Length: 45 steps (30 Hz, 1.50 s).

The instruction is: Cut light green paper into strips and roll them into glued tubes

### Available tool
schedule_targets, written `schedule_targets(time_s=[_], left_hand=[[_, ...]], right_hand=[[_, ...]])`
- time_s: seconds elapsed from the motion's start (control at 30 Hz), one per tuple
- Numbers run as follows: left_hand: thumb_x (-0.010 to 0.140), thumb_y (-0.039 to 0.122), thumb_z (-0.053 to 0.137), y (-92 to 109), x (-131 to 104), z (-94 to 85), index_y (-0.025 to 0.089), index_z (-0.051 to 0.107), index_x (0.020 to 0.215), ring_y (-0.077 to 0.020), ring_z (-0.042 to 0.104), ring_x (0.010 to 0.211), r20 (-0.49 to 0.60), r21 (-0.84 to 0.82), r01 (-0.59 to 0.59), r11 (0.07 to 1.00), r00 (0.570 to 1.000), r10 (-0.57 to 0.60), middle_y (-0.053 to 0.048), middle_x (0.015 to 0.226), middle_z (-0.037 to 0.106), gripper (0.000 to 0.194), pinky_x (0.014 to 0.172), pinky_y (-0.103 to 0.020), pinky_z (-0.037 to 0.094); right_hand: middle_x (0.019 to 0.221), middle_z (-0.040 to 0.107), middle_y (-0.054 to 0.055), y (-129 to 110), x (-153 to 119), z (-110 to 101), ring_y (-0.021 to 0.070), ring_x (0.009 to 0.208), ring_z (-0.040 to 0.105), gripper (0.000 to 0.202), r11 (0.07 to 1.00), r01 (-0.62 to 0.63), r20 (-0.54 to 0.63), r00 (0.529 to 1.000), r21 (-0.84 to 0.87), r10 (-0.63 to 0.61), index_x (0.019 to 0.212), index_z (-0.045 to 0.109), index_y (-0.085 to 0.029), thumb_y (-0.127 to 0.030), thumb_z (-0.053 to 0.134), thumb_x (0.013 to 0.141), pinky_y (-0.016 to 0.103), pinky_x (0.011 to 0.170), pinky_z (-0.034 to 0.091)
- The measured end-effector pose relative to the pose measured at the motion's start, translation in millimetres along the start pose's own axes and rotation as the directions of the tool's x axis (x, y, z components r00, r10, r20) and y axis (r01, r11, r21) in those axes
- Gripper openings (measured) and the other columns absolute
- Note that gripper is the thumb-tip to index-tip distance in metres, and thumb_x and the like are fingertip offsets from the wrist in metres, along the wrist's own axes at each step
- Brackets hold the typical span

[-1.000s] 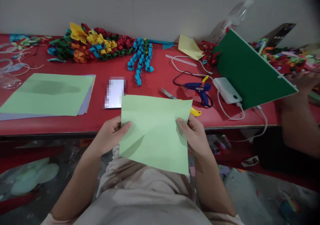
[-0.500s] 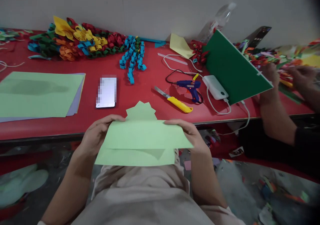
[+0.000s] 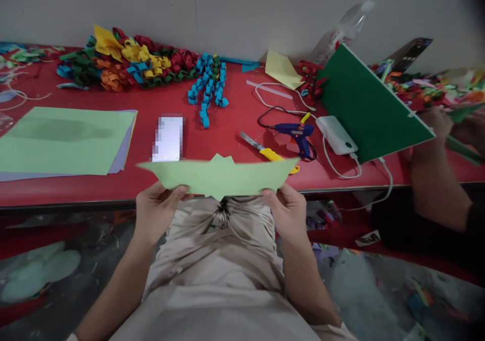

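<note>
While hands (image 3: 223, 209) pinch light green paper (image 3: 227, 177) at lower edge, yellow cutter (image 3: 271, 155) lies just beyond.

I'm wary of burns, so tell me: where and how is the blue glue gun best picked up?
Probably by its handle, coming from the table's near edge: the glue gun lies on its side, handle angled toward the person, nozzle pointing left. Its red light is lit, so the nozzle may be hot.

Left hand (image 3: 157, 212), right hand (image 3: 290, 209) pinching green sheet (image 3: 223, 178); yellow cutter (image 3: 270, 154), blue glue gun (image 3: 297, 131) beyond, on red table (image 3: 237, 113).
</note>
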<state>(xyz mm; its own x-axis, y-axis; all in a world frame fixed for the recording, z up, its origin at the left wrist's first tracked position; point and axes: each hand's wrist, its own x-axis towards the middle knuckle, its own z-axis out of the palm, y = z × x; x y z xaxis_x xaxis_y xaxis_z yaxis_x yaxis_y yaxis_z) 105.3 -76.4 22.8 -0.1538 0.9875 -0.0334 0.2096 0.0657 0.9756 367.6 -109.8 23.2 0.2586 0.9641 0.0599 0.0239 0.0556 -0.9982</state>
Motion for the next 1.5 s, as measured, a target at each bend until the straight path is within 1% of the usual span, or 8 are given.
schedule_targets(time_s=[0.3,0.47,0.77,0.9,0.97,1.1,1.3,1.5], left_hand=[[0.078,0.042,0.082,-10,0,-9.6,0.017,0.071,0.112,-0.0238,0.072,0.096,0.138,-0.071,-0.018,0.997,0.990,0.028,-0.009,0.106,0.077,0.044,0.086,-0.034,0.060],[0.075,0.042,0.084,-10,-3,-9.8,0.019,0.059,0.127,-0.0253,0.071,0.106,0.247,-0.078,-0.031,0.996,0.968,0.050,-0.012,0.118,0.072,0.062,0.089,-0.033,0.059],[0.085,0.049,0.075,-1,0,-11.3,0.018,0.066,0.106,-0.0181,0.071,0.071,0.027,-0.024,-0.002,1.000,1.000,0.003,-0.002,0.078,0.073,0.038,0.061,-0.025,0.057],[0.086,0.039,0.075,-4,0,-10.7,0.020,0.049,0.141,-0.0162,0.071,0.074,0.139,-0.068,-0.088,0.994,0.986,0.097,-0.006,0.094,0.075,0.064,0.066,-0.025,0.059],[0.088,0.035,0.074,-3,-1,-9.6,0.023,0.039,0.151,-0.0151,0.071,0.077,0.187,-0.103,-0.129,0.986,0.971,0.146,-0.008,0.107,0.073,0.073,0.070,-0.026,0.059],[0.091,0.035,0.069,3,0,-8.8,0.022,0.059,0.135,-0.0136,0.068,0.076,0.154,-0.024,-0.144,0.989,0.977,0.146,-0.004,0.098,0.072,0.047,0.065,-0.022,0.055],[0.089,0.034,0.071,6,3,-13.0,0.021,0.069,0.112,-0.0073,0.052,0.053,0.066,0.094,-0.148,0.985,0.988,0.142,0.003,0.070,0.064,0.026,0.046,-0.017,0.039],[0.091,0.034,0.069,0,7,-20.6,0.019,0.071,0.094,-0.0085,0.057,0.058,0.086,0.138,-0.227,0.964,0.972,0.217,0.001,0.071,0.067,0.015,0.050,-0.018,0.041]], right_hand=[[0.108,0.078,0.006,8,3,-14,0.0211,0.092,0.074,0.036,0.997,-0.067,0.223,0.973,0.031,0.059,0.117,0.067,-0.024,-0.036,0.078,0.085,0.034,0.084,0.060],[0.107,0.078,0.007,7,5,-9,0.0213,0.091,0.072,0.036,0.996,-0.091,0.049,0.995,-0.004,0.091,0.110,0.072,-0.021,-0.045,0.078,0.083,0.031,0.079,0.059],[0.105,0.076,0.006,9,3,-3,0.0179,0.084,0.070,0.047,0.986,-0.139,0.196,0.969,-0.089,0.154,0.127,0.067,-0.022,-0.039,0.077,0.085,0.028,0.074,0.059],[0.118,0.072,0.007,4,4,-7,0.0209,0.095,0.070,0.072,0.992,-0.119,0.282,0.951,-0.043,0.126,0.151,0.044,-0.028,-0.040,0.075,0.087,0.033,0.081,0.060],[0.115,0.072,0.006,3,6,-8,0.0207,0.094,0.069,0.062,0.996,-0.079,0.253,0.963,-0.052,0.090,0.145,0.051,-0.029,-0.040,0.073,0.088,0.032,0.080,0.059],[0.101,0.072,0.003,4,10,-6,0.0171,0.083,0.065,0.026,0.996,-0.042,0.169,0.984,-0.079,0.055,0.116,0.068,-0.026,-0.038,0.068,0.093,0.027,0.070,0.055],[0.110,0.070,0.005,2,12,-1,0.0178,0.083,0.064,0.055,0.998,-0.040,0.278,0.959,-0.043,0.051,0.143,0.051,-0.032,-0.035,0.070,0.091,0.030,0.069,0.055],[0.085,0.068,0.001,3,13,-3,0.0123,0.062,0.055,0.024,0.983,0.006,0.121,0.992,-0.182,0.016,0.113,0.069,-0.026,-0.038,0.067,0.093,0.024,0.052,0.043]])
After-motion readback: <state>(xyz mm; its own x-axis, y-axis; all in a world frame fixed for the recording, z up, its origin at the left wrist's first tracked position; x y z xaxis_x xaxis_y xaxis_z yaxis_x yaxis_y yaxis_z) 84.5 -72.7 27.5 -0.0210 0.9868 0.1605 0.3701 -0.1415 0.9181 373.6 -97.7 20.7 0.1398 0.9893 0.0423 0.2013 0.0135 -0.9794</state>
